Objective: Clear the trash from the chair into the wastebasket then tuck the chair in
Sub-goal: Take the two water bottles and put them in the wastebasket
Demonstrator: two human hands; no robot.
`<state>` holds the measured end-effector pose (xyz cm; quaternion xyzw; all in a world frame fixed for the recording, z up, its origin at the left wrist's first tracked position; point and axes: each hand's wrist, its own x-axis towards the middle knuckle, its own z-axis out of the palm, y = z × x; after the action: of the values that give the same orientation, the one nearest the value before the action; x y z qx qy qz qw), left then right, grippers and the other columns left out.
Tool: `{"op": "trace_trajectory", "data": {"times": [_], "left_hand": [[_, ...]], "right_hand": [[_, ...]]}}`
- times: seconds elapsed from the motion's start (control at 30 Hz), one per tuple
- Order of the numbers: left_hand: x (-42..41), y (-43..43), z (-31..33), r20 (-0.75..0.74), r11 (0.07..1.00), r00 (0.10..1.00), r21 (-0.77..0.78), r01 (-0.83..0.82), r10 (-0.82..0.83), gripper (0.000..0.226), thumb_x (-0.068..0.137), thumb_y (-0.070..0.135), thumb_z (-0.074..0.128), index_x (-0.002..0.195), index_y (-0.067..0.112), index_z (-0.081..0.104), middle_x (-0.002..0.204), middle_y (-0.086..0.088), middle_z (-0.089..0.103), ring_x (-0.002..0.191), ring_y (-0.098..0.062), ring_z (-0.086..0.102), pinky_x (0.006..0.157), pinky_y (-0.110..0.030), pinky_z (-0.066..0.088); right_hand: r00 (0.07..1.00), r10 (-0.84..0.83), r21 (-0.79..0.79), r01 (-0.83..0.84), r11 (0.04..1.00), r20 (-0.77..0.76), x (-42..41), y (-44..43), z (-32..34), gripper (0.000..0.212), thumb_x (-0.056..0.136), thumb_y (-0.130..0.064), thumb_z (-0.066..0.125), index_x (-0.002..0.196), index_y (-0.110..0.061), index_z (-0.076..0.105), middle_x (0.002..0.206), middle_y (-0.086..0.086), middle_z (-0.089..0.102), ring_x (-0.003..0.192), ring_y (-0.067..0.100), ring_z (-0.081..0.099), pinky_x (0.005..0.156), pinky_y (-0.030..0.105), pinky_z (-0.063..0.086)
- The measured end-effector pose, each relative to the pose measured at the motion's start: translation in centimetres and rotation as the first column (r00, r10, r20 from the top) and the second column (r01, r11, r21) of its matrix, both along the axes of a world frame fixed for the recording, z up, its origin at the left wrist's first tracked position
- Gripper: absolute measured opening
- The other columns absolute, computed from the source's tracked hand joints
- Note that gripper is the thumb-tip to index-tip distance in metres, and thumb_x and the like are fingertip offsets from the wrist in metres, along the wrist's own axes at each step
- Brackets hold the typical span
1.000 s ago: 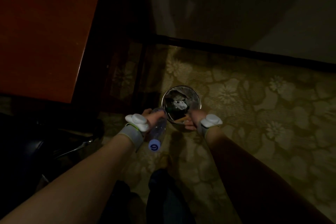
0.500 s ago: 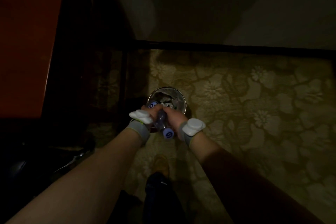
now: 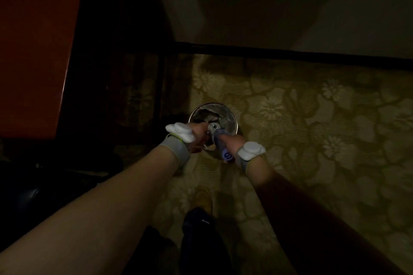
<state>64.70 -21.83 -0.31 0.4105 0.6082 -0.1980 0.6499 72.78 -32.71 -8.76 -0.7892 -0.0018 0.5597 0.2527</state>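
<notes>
Looking down through the head camera, we see both our hands over one round wastebasket [image 3: 213, 116] on the flowery carpet [image 3: 312, 118]. Our right hand [image 3: 232, 140] is wrapped around one plastic bottle [image 3: 220, 143]. The blue cap [image 3: 227, 156] points back at us and the other end tips toward the basket. Our left hand [image 3: 199, 134] is curled in close at the far end of the bottle, but we cannot tell if it is squeezing it or just touching it.

We think the bottle is a piece of the trash and it is not dropped in yet. It hangs right at the near rim. Some crumpled stuff already sits inside the basket, so part of the job looks done. The chair [image 3: 33, 194] is only a dark shape at the lower left, so we cannot tell if more trash is on it. It is not tucked under the red table [image 3: 33, 51] yet, so that step is left.

We count two hands, two white wrist bands, one bottle, one basket, one chair and one table.
</notes>
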Motion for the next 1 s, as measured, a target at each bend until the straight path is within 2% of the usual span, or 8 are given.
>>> {"op": "trace_trajectory", "data": {"times": [0.17, 0.3, 0.4, 0.53, 0.63, 0.73, 0.83, 1.0], "left_hand": [[-0.1, 2.0, -0.7, 0.005, 0.999, 1.0, -0.021, -0.028, 0.029, 0.026, 0.094, 0.027, 0.045, 0.072, 0.016, 0.055, 0.078, -0.002, 0.059, 0.068, -0.018, 0.056, 0.064, -0.022, 0.041], [-0.2, 2.9, -0.5, 0.09, 0.997, 0.993, -0.038, -0.071, 0.075, 0.033, 0.1, 0.02, 0.04, 0.122, 0.004, 0.058, 0.111, -0.015, 0.066, 0.119, -0.032, 0.058, 0.078, -0.03, 0.047], [-0.4, 3.4, -0.4, 0.133, 0.995, 0.986, -0.036, -0.096, 0.1, 0.023, 0.098, 0.024, 0.043, 0.1, 0.012, 0.063, 0.091, -0.006, 0.065, 0.089, -0.024, 0.064, 0.056, -0.023, 0.043], [-1.9, 3.8, -0.4, 0.099, 0.993, 0.989, -0.022, -0.112, 0.114, 0.029, 0.097, 0.026, 0.044, 0.072, 0.016, 0.054, 0.07, -0.002, 0.055, 0.06, -0.015, 0.051, 0.058, -0.023, 0.039], [-4.1, 3.5, 0.4, 0.107, 0.988, 0.983, -0.038, -0.148, 0.151, 0.028, 0.094, 0.023, 0.045, 0.068, 0.014, 0.055, 0.068, -0.003, 0.056, 0.059, -0.018, 0.05, 0.06, -0.024, 0.038], [-7.3, 3.0, 1.8, 0.127, 0.987, 0.979, -0.01, -0.16, 0.16, 0.028, 0.095, 0.02, 0.045, 0.068, 0.014, 0.051, 0.067, -0.002, 0.052, 0.057, -0.015, 0.048, 0.06, -0.021, 0.037], [-11.5, 2.8, 3.3, 0.146, 0.981, 0.97, 0.007, -0.195, 0.192, 0.029, 0.092, 0.019, 0.046, 0.064, 0.013, 0.052, 0.067, -0.006, 0.053, 0.058, -0.02, 0.045, 0.065, -0.026, 0.037], [-19.9, 2.2, 6.2, 0.169, 0.96, 0.951, 0.064, -0.271, 0.257, 0.033, 0.096, 0.019, 0.044, 0.065, 0.013, 0.053, 0.036, 0.002, 0.058, 0.038, -0.016, 0.053, 0.059, -0.025, 0.043]], "right_hand": [[0.999, 0.036, -0.024, -0.036, 0.999, 0.002, 0.9, 1.7, -1.8, 0.045, 0.099, -0.033, 0.043, 0.131, -0.002, 0.052, 0.136, 0.019, 0.055, 0.125, 0.035, 0.052, 0.092, 0.028, 0.043], [1.0, 0.002, -0.021, -0.003, 1.0, -0.018, 1.4, 3.3, -2.7, 0.045, 0.099, -0.03, 0.041, 0.132, 0.0, 0.05, 0.134, 0.018, 0.055, 0.123, 0.037, 0.054, 0.096, 0.038, 0.05], [1.0, 0.002, -0.034, -0.001, 0.999, 0.015, 1.5, 4.0, -2.9, 0.04, 0.1, -0.015, 0.037, 0.132, 0.006, 0.046, 0.136, 0.023, 0.052, 0.125, 0.038, 0.052, 0.082, 0.027, 0.049], [0.998, 0.055, -0.04, -0.053, 0.998, 0.042, 0.3, 4.6, -2.3, 0.039, 0.1, -0.012, 0.037, 0.133, 0.007, 0.045, 0.135, 0.027, 0.052, 0.123, 0.039, 0.053, 0.051, 0.005, 0.045], [0.982, 0.167, -0.049, -0.163, 0.985, 0.091, -1.7, 4.6, -1.9, 0.038, 0.098, -0.016, 0.042, 0.133, -0.002, 0.047, 0.123, 0.02, 0.06, 0.107, 0.033, 0.061, 0.082, 0.026, 0.051], [0.992, 0.126, -0.03, -0.125, 0.992, 0.026, -4.8, 5.3, -0.6, 0.039, 0.096, -0.018, 0.044, 0.126, 0.005, 0.053, 0.098, 0.017, 0.065, 0.076, 0.024, 0.057, 0.074, 0.031, 0.05], [0.975, 0.221, 0.02, -0.221, 0.975, 0.024, -9.2, 6.3, 1.7, 0.04, 0.095, -0.022, 0.047, 0.124, 0.005, 0.055, 0.123, 0.028, 0.061, 0.082, 0.026, 0.059, 0.069, 0.027, 0.049], [0.822, 0.558, 0.013, -0.563, 0.827, 0.113, -18.0, 8.4, 6.6, 0.036, 0.096, -0.021, 0.047, 0.121, 0.002, 0.057, 0.127, 0.025, 0.061, 0.114, 0.04, 0.06, 0.069, 0.027, 0.048]]}}
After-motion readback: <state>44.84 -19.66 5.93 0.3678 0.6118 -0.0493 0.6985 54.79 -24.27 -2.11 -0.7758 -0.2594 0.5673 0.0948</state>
